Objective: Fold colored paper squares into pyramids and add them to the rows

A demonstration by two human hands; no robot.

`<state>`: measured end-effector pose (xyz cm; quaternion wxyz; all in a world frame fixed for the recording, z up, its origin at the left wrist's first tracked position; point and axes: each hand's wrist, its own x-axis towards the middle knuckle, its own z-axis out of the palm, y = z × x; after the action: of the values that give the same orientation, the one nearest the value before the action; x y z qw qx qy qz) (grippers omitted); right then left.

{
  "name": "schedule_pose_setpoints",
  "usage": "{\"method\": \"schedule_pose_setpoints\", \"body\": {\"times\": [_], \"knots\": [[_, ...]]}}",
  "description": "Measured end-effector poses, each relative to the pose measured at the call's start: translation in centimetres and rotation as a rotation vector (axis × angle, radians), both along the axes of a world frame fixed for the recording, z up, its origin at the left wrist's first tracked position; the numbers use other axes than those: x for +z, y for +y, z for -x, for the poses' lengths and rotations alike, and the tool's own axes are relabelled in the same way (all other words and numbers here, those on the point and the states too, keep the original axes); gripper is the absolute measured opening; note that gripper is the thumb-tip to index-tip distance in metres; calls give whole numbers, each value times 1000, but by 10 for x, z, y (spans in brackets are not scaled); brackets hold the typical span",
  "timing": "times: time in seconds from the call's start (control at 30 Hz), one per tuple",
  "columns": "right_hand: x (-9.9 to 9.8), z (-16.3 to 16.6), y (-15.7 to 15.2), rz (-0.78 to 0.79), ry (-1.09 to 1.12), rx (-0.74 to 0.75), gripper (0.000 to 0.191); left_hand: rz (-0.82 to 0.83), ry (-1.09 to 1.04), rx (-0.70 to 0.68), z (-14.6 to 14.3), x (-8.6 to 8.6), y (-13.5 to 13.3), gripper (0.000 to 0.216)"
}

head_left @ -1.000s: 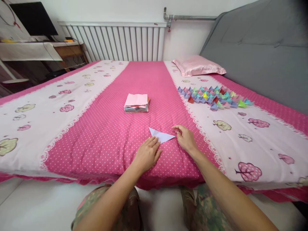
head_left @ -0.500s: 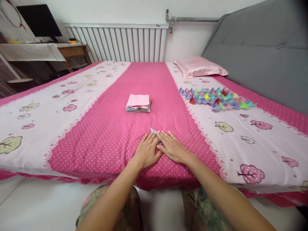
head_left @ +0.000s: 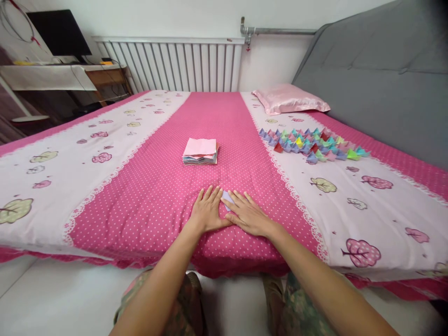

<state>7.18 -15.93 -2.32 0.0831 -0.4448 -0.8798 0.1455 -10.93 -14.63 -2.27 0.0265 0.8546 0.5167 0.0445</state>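
A small piece of lavender paper (head_left: 227, 199) lies on the pink dotted bedspread (head_left: 154, 186), partly covered by my hands. My left hand (head_left: 209, 211) rests flat at its left side, fingers spread. On its right side, my right hand (head_left: 247, 212) lies palm down with the fingers stretched over part of the paper. My two thumbs meet just below it. How the paper is folded under my hands cannot be made out. Farther up the bed sits a stack of coloured paper sheets (head_left: 200, 148), a pink one on top.
Rows of small folded paper pieces (head_left: 315, 145) in many colours stand to the right. Behind them lie a pink pillow (head_left: 290, 99) and a grey headboard (head_left: 371, 51). A white radiator (head_left: 171, 65) lines the wall; a desk with a monitor (head_left: 59, 32) is at far left.
My left hand has slid left, away from my right hand, and its fingers have spread. More of the lavender paper's flat face now shows between my hands. My right hand has hardly moved.
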Motion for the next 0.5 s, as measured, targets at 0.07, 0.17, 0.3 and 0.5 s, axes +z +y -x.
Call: {"method": "schedule_pose_setpoints", "body": {"times": [0.07,0.17,0.3,0.5], "knots": [[2,0,0,19,4,3,59,15,9,19,0,0,3,100],[3,-1,0,32,24,14,56,20,12,49,0,0,3,102],[3,-3,2,67,105,3,54,-41,-95,128,-1,2,-7,98],[2,-5,11,184,453,-49,52,-105,-479,269,-19,13,-27,41]]}}
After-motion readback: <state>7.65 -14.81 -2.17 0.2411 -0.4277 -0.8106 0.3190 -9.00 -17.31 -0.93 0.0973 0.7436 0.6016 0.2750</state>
